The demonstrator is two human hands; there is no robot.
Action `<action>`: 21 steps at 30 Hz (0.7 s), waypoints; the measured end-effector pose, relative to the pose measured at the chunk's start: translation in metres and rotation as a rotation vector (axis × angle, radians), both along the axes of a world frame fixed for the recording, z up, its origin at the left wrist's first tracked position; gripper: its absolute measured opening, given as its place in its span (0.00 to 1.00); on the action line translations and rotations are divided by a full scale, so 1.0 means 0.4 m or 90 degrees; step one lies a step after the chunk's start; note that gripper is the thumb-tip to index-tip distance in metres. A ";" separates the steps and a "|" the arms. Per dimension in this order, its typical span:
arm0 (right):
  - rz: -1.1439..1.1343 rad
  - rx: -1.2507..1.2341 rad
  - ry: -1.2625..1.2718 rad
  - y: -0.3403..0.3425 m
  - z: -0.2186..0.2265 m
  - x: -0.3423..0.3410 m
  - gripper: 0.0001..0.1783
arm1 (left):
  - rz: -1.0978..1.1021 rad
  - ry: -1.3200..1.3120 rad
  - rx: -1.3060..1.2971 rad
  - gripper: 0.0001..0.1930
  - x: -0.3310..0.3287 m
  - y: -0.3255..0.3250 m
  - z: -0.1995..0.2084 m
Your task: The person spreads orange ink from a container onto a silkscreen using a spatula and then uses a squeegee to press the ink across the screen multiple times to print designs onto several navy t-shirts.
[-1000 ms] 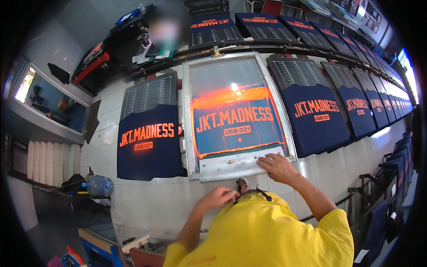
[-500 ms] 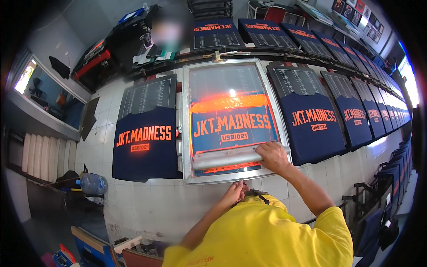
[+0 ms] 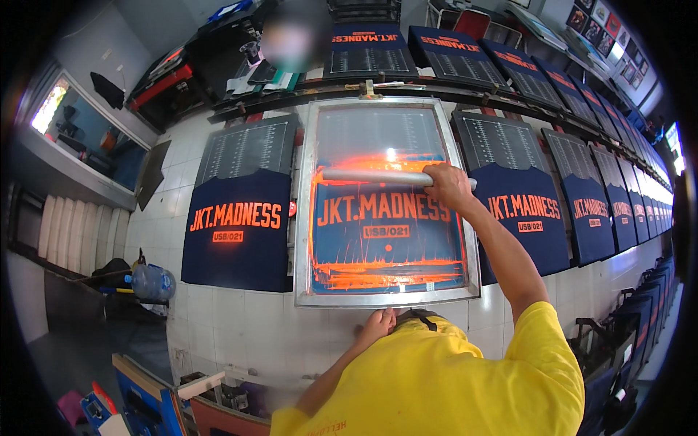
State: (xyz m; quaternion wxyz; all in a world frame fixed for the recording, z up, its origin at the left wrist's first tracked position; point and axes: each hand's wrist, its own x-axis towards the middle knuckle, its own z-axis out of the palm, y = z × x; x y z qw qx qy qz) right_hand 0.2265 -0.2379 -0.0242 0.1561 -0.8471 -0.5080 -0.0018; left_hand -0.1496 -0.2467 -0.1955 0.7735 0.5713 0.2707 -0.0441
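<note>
My right hand is closed round the right end of a long grey squeegee. The squeegee lies across a metal-framed printing screen, just above the block lettering, with bright orange ink along its far side. Orange streaks run over the mesh and thicken near the front. A dark shirt on a board shows through the screen. My left hand is by the middle of the frame's near edge, its fingers curled together; anything in them is hidden.
Navy shirts with orange lettering lie on boards to the left and right, and more stand in a row across the rail. A person is at the far left. A water bottle rests on the floor.
My right hand has pushed the squeegee from the near end of the screen to the far side of the lettering. My left hand stays near the front edge.
</note>
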 end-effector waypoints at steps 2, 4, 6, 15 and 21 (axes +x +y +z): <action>-0.001 -0.006 0.014 0.013 -0.008 0.021 0.15 | 0.009 0.015 -0.034 0.27 0.003 0.001 0.007; -0.003 -0.009 -0.008 0.023 -0.015 0.029 0.15 | 0.004 0.000 -0.025 0.26 0.000 0.003 0.016; 0.001 -0.015 -0.021 0.034 -0.020 0.035 0.14 | -0.001 -0.002 -0.006 0.25 0.000 0.004 0.024; 0.089 -0.045 -0.002 0.083 -0.019 0.085 0.18 | -0.006 0.016 0.022 0.25 -0.010 0.014 0.016; 0.081 -0.108 -0.081 0.122 -0.047 0.073 0.16 | -0.029 0.006 0.010 0.25 -0.013 0.016 0.018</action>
